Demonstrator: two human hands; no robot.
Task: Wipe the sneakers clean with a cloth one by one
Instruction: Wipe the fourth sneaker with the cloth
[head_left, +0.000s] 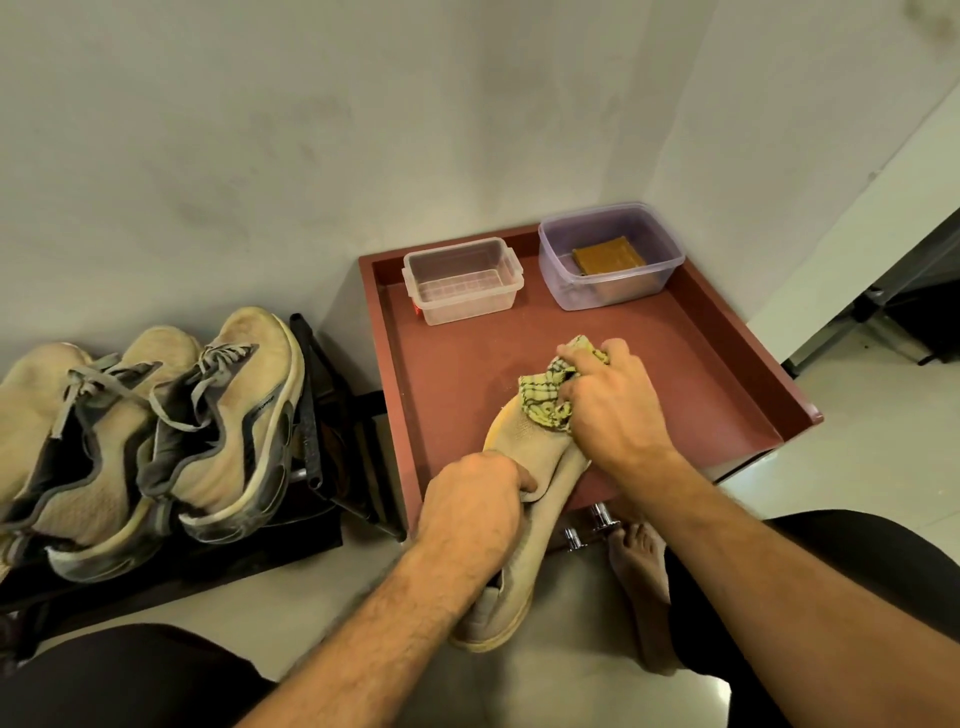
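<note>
At lower centre of the frame, the left hand (470, 512) grips a beige slip-on sneaker (524, 499) around its middle, toe resting on the red tray (727, 364). The right hand (613, 400) clutches a bunched yellow checked cloth (545, 395) and presses it on the toe. Wiping of this shoe looks underway, not finished. At the left edge, a beige lace-up pair (156, 431) on a black rack (332, 457) appears still grimy along the soles, so probably awaits its turn.

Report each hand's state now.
Left hand: grips the sneaker.
Right hand: holds the cloth against its toe.
</note>
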